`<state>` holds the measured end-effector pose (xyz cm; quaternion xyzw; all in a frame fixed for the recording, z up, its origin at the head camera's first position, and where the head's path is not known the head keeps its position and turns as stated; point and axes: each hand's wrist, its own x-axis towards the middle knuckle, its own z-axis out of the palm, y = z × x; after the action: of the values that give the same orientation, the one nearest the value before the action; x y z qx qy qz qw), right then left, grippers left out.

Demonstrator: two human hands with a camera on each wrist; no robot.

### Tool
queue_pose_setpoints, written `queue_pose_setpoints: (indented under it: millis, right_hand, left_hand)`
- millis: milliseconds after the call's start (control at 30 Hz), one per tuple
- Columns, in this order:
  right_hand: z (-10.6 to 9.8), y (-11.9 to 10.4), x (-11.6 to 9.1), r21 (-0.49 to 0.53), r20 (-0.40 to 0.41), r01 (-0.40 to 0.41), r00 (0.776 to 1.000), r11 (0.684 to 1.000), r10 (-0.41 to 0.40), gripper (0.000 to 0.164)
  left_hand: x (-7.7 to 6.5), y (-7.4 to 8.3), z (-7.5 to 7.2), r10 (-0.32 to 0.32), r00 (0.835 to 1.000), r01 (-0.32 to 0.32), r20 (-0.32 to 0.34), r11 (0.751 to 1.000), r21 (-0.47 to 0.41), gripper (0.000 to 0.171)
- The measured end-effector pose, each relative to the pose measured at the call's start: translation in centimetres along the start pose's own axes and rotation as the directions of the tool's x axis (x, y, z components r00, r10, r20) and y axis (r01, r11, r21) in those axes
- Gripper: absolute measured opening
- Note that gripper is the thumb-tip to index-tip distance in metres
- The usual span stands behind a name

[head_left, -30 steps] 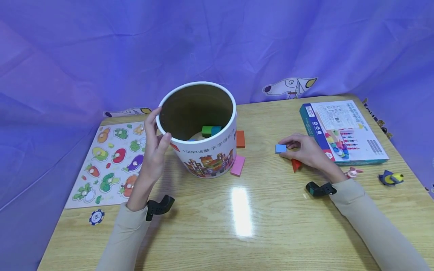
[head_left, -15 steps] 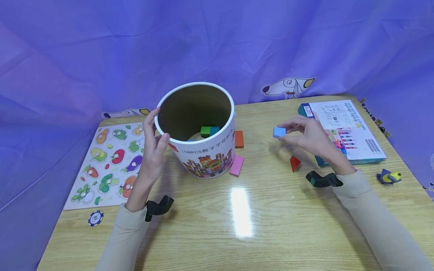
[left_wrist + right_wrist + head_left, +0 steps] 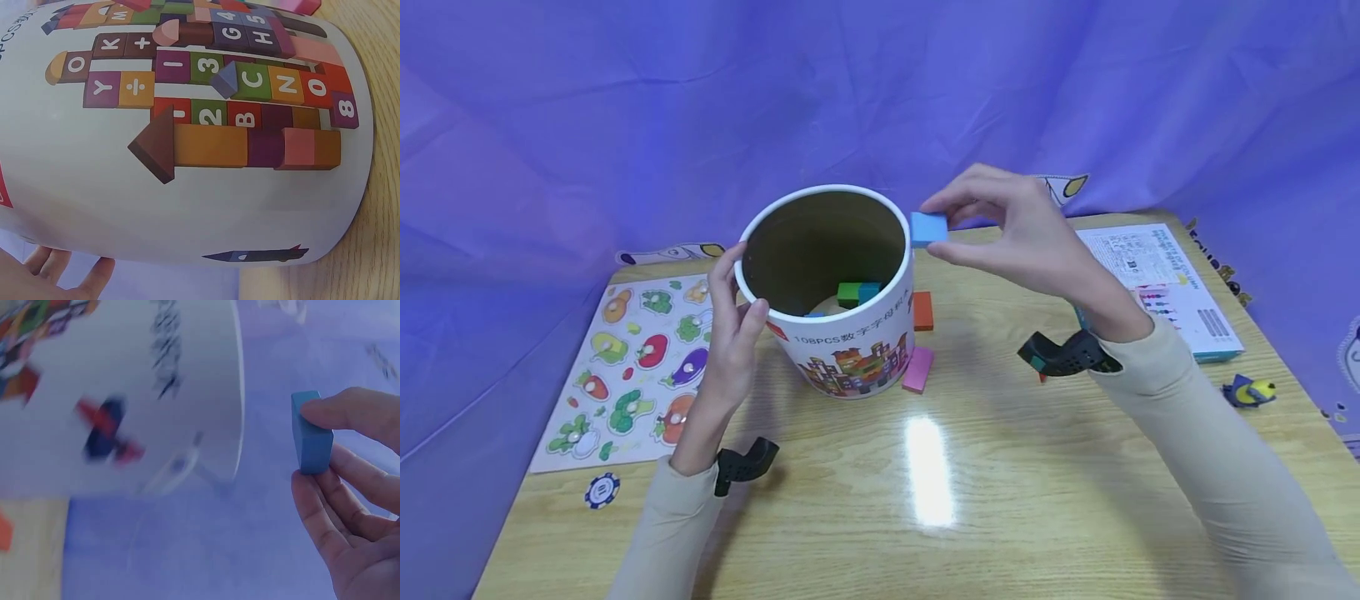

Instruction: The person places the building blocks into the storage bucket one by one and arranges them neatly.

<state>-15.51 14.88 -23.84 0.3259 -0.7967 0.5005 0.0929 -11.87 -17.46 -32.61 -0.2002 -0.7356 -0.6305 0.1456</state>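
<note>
A light blue block (image 3: 929,229) is pinched between the thumb and fingers of my right hand (image 3: 1011,225), raised beside the right rim of a large white bucket (image 3: 850,354). In the right wrist view the blue block (image 3: 312,434) shows its long side, a little apart from the bucket wall. My left hand (image 3: 733,333) grips the bucket's left rim, thumb outside at the front and fingers further back. Inside the bucket lie a green block (image 3: 848,294), a teal block (image 3: 868,292) and a few partly hidden pieces.
Right of the bucket lie an orange block (image 3: 922,311) and a pink block (image 3: 917,370). A vegetable puzzle board (image 3: 632,367) and a poker chip (image 3: 602,490) are at left. At right are a flat toy box (image 3: 1187,287) and a small yellow-and-blue figure (image 3: 1249,391).
My right hand has lifted the blue block from the table and carried it left and up to the bucket's rim. The left hand keeps its grip on the bucket.
</note>
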Motion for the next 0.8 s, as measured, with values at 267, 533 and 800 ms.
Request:
queue_pose_setpoints:
  millis: [267, 533, 800]
  right_hand:
    - [3.0, -1.7, 4.1, 0.004, 0.125, 0.055, 0.991, 0.998, -0.055, 0.032]
    - [4.5, -1.8, 5.2, 0.028, 0.153, 0.036, 0.987, 0.999, -0.04, 0.031]
    - [5.2, -1.4, 5.9, 0.058, 0.153, 0.008, 0.988, 0.998, -0.016, 0.031]
  left_hand:
    - [-0.1, -0.1, 0.1, 0.001, 1.0, -0.001, 0.0, 1.0, -0.01, 0.068]
    - [0.0, -0.1, 0.0, -0.017, 1.0, 0.016, 0.008, 1.0, 0.019, 0.067]
    - [-0.1, -0.6, -0.4, 0.018, 1.0, -0.017, 0.013, 1.0, -0.025, 0.067]
